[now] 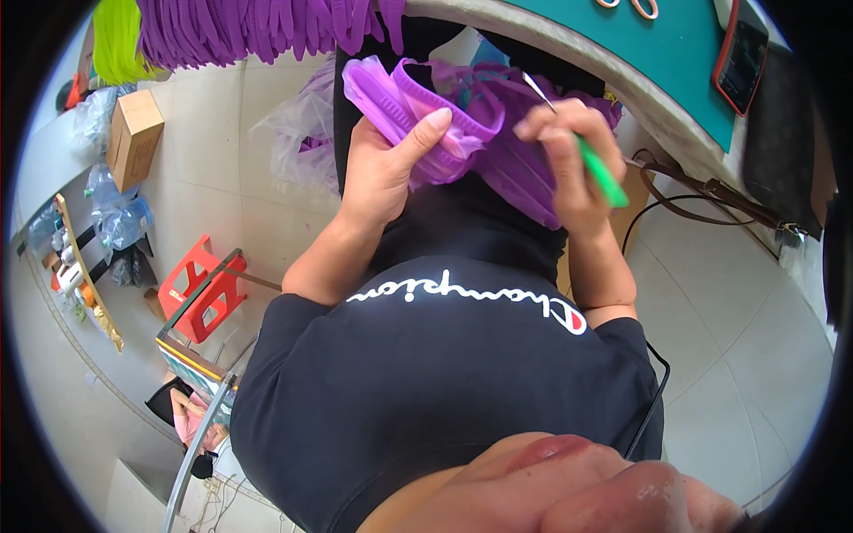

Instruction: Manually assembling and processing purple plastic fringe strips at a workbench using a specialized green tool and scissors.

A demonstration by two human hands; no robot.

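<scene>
My left hand (380,178) pinches a bundle of soft, translucent purple rubbery straps (380,105), the thumb pressed on top. One ribbed strap curves away from the bundle in an open loop toward the right. In my right hand (573,147) is a slim tool with a green handle (604,175) and a thin, pointed metal tip. The tip stands apart from the straps, and its exact kind is hard to make out. More purple pieces (524,186) lie across my lap beneath both hands.
Many purple strips (240,31) and lime-green ones (122,44) hang at the far left. A green mat (622,44) covers the table, with scissors (644,8) and a phone (742,62). Leftward stand a carton (135,138) and a red stool (203,289); another person (189,416) sits behind.
</scene>
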